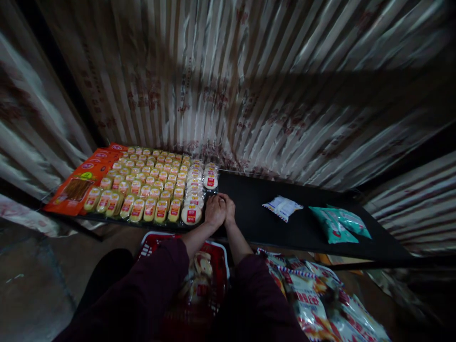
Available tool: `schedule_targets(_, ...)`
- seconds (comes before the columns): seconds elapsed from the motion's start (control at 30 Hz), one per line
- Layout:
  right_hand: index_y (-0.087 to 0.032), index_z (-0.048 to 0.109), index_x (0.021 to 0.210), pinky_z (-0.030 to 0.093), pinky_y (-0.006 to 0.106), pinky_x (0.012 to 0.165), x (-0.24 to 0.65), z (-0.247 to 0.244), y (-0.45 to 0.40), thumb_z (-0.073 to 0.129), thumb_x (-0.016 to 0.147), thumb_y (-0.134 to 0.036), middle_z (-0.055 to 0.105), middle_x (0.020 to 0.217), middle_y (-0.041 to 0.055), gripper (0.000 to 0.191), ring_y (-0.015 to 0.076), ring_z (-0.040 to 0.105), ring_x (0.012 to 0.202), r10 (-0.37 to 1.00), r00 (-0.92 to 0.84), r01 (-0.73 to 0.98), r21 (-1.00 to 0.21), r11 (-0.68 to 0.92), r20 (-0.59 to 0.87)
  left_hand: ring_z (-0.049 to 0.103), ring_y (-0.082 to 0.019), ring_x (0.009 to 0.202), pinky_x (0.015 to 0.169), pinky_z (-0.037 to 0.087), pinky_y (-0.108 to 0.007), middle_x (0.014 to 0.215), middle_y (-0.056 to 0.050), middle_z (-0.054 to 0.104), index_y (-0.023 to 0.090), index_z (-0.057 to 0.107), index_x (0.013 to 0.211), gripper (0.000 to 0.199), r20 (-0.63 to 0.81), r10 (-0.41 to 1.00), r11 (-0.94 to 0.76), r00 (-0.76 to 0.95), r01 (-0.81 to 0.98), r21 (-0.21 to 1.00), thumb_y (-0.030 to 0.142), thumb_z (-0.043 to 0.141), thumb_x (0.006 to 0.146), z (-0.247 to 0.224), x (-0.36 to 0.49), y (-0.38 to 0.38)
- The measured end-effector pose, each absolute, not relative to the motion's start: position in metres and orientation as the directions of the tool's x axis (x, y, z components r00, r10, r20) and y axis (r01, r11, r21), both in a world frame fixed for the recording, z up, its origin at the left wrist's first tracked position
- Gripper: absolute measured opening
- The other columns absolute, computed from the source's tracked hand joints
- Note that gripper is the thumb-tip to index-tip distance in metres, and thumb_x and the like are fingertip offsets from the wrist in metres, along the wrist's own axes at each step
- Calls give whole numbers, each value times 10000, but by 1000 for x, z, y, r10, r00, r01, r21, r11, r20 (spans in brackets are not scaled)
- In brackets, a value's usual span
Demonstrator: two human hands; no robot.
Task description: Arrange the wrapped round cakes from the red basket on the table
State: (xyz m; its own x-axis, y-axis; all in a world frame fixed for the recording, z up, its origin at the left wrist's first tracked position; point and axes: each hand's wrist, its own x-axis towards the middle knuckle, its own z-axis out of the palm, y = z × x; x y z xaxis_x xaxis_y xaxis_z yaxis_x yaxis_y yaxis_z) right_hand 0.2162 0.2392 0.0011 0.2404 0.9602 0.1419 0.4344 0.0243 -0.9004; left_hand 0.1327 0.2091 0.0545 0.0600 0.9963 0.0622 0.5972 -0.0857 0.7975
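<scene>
My left hand and my right hand are pressed together above the black shelf. The fingers of both are curled inward, and whatever they may hold is hidden beneath them. Close by on the left is a row of round white cakes in clear wrappers with red labels. Behind my hands, at the head of the row beside it, lies another wrapped round cake.
Rows of yellow oval wrapped cakes and orange snack bags cover the shelf's left. Rightward lie a white-blue packet and teal bags. Below are a red basket with wrapped cakes and several large printed bags. Pleated sheeting hangs behind.
</scene>
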Motion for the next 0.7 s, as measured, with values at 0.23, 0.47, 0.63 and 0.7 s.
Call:
schedule_targets(0.23,-186,672,936,464,346,894,197,0,189,463,677,-227,702,963,43,336,194,620,886,966,224,355,-934,43,130,561,-222,1125,1004,401,-327,1199,-158,616,89,557,1217,399,-92,996,84,-11,520,850,228,343,909,58,113,159)
schedule_targets(0.47,-188,667,968,453,354,904,171,10,110,424,718,-211,676,983,60,350,195,599,938,962,151,395,-906,154,230,526,-190,1154,1012,410,-308,1208,-136,571,114,559,1190,366,43,999,-42,8,452,891,227,353,910,53,83,82)
schedule_targets(0.63,-190,668,950,452,346,904,142,-11,50,404,737,-205,672,985,70,340,192,590,939,974,125,408,-904,123,189,554,-177,1103,1011,409,-302,1192,-120,568,136,566,1183,350,11,999,8,-33,523,852,190,374,895,23,57,26)
schedule_targets(0.7,-192,673,919,452,348,906,130,-27,33,409,728,-203,678,992,75,326,199,591,947,986,107,414,-908,73,128,527,-186,1153,1037,384,-304,1213,-123,573,124,577,1173,344,-43,999,36,-1,580,814,198,391,893,5,47,13)
